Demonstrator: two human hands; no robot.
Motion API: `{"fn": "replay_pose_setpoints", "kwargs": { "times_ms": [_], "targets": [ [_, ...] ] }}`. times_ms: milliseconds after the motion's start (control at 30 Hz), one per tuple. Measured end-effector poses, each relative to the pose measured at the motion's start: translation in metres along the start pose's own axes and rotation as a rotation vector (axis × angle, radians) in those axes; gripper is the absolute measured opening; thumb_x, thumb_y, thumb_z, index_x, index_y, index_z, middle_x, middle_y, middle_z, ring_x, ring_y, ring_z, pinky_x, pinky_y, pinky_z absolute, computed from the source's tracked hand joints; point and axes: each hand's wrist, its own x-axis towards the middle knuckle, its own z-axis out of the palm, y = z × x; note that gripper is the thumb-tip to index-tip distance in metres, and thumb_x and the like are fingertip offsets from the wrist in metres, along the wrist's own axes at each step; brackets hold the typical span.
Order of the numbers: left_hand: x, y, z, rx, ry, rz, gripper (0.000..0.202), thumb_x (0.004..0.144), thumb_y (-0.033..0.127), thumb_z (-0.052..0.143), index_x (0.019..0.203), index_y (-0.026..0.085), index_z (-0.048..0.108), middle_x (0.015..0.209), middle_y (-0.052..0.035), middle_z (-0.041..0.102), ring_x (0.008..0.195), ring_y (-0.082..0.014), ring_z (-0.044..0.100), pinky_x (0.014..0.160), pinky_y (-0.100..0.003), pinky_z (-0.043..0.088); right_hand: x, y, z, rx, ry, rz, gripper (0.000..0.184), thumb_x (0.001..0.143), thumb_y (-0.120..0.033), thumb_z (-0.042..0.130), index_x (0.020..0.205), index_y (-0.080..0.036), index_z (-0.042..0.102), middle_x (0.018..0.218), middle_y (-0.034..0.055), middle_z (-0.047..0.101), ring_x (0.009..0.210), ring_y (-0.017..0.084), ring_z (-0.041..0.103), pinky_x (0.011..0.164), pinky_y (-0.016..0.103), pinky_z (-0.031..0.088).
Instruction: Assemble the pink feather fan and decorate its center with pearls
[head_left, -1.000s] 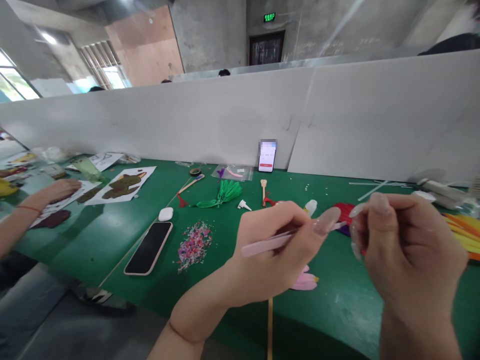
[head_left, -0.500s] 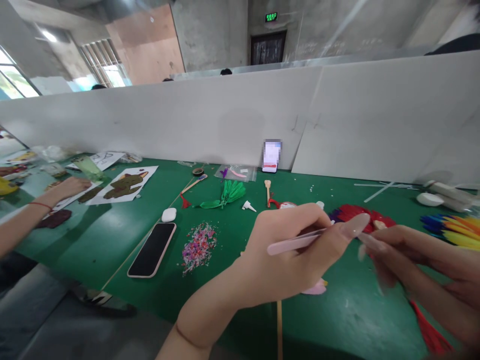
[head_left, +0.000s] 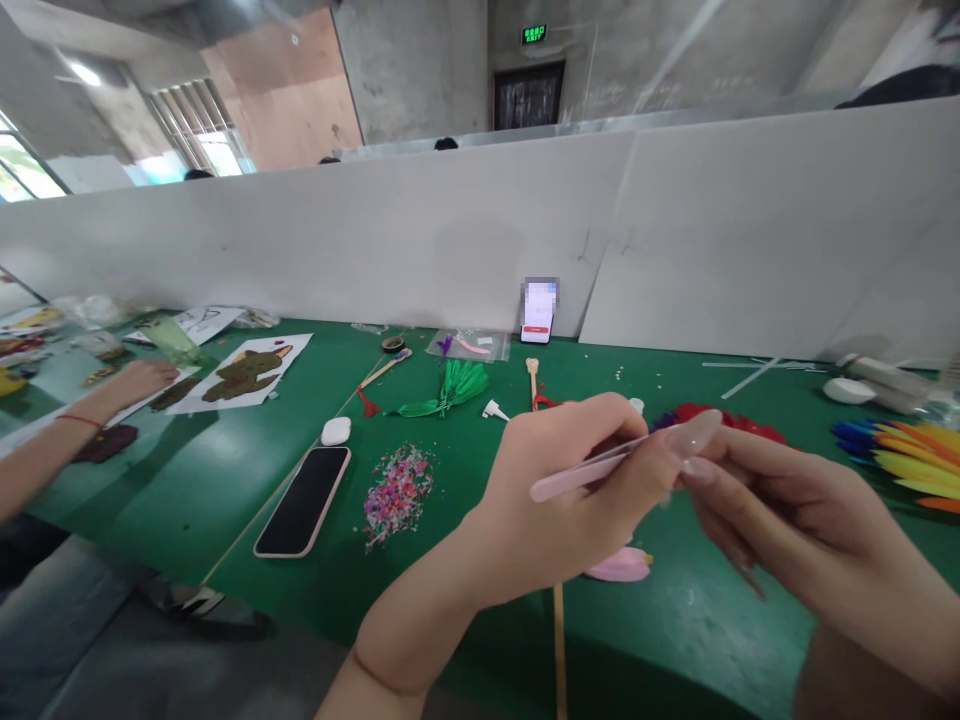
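Note:
My left hand (head_left: 562, 500) is closed around pink tweezers (head_left: 581, 477), whose tip is hidden behind the fingers. My right hand (head_left: 787, 510) meets it at the fingertips, thumb and forefinger pinched together; whatever they hold is too small or hidden to make out. Under the left hand lies a pink feather-shaped piece (head_left: 621, 565), partly covered, above a thin wooden stick (head_left: 559, 650). Behind the hands are red feather-like pieces (head_left: 750, 425). To the left a heap of multicoloured sequins or beads (head_left: 399, 497) is spread on the green table (head_left: 465, 480).
A black-screened phone (head_left: 304, 502) and a white case (head_left: 336, 431) lie left. Farther back are a green feathery piece (head_left: 450, 388), a white nozzle (head_left: 495, 410) and a propped phone (head_left: 538, 310). Yellow-blue feathers (head_left: 907, 460) lie right. A co-worker's hand (head_left: 146, 380) works far left.
My right hand has moved left and closer to my left hand, its fingertips now against it. The red tassel at lower right is no longer in view. The tweezers remain in my left hand.

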Motion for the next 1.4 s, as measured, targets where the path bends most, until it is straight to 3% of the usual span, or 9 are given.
{"fn": "replay_pose_setpoints", "kwargs": {
  "times_ms": [133,300,433,567,733,967,1100,1400],
  "targets": [
    [0.000,-0.003,-0.001,0.040,0.003,0.038,0.032,0.086,0.034,0.055,0.061,0.017,0.047,0.049,0.0067,0.041,0.045,-0.0040,0.036,0.042,-0.016,0.031,0.004,-0.003,-0.001,0.078,-0.055,-0.075,0.005,0.089,-0.032,0.054,0.091,-0.028,0.057,0.062,-0.0038,0.061,0.046,0.009,0.056,0.039,0.016,0.042],
    [0.001,-0.006,-0.006,0.041,-0.022,0.078,0.030,0.087,0.035,0.053,0.064,0.017,0.049,0.052,0.0060,0.043,0.047,-0.0045,0.038,0.042,-0.017,0.031,0.005,-0.009,0.002,0.114,0.033,-0.080,0.023,0.092,-0.032,0.049,0.073,-0.024,0.060,0.055,-0.0026,0.060,0.047,0.009,0.053,0.041,0.016,0.042],
    [0.002,-0.009,-0.014,0.039,-0.155,0.198,0.025,0.085,0.033,0.058,0.067,0.017,0.050,0.055,0.0061,0.046,0.049,-0.0045,0.038,0.045,-0.016,0.031,0.004,-0.015,0.009,0.230,0.152,-0.018,0.033,0.092,-0.034,0.049,0.064,-0.021,0.058,0.046,-0.0039,0.053,0.041,0.006,0.047,0.040,0.015,0.039],
    [0.003,-0.013,-0.023,0.052,-0.228,0.304,0.019,0.086,0.030,0.057,0.074,0.016,0.052,0.061,0.0047,0.050,0.053,-0.0052,0.040,0.049,-0.017,0.033,0.003,-0.017,0.011,0.325,0.127,0.022,0.031,0.091,-0.035,0.051,0.066,-0.021,0.061,0.048,-0.0039,0.054,0.039,0.006,0.050,0.038,0.014,0.039],
    [0.005,-0.013,-0.027,0.193,-0.300,0.391,0.023,0.089,0.034,0.053,0.075,0.016,0.052,0.057,0.0058,0.042,0.051,-0.0058,0.036,0.049,-0.019,0.029,0.006,-0.011,0.010,0.342,0.067,0.056,0.031,0.090,-0.037,0.053,0.065,-0.020,0.058,0.050,-0.0039,0.053,0.041,0.006,0.050,0.039,0.014,0.040],
    [0.005,-0.009,-0.026,0.300,-0.219,0.504,0.036,0.091,0.036,0.047,0.062,0.015,0.049,0.050,0.0054,0.038,0.045,-0.0060,0.032,0.045,-0.021,0.024,0.006,-0.010,0.014,0.353,0.026,0.012,0.035,0.094,-0.036,0.047,0.063,-0.019,0.054,0.049,-0.0039,0.052,0.041,0.006,0.046,0.039,0.015,0.038],
    [0.002,-0.008,-0.023,0.334,-0.143,0.542,0.035,0.091,0.035,0.048,0.063,0.015,0.051,0.049,0.0049,0.038,0.045,-0.0065,0.029,0.044,-0.022,0.023,0.004,-0.010,0.016,0.384,0.023,0.024,0.037,0.095,-0.036,0.045,0.062,-0.018,0.052,0.046,-0.0046,0.049,0.040,0.005,0.043,0.040,0.015,0.035],
    [-0.001,-0.007,-0.020,0.465,-0.103,0.630,0.032,0.090,0.027,0.049,0.061,0.015,0.049,0.049,0.0049,0.039,0.047,-0.0076,0.028,0.045,-0.024,0.022,0.003,-0.007,0.015,0.473,-0.009,0.086,0.037,0.093,-0.040,0.046,0.065,-0.018,0.055,0.043,-0.0047,0.049,0.036,0.006,0.042,0.036,0.017,0.030]
  ]
}}
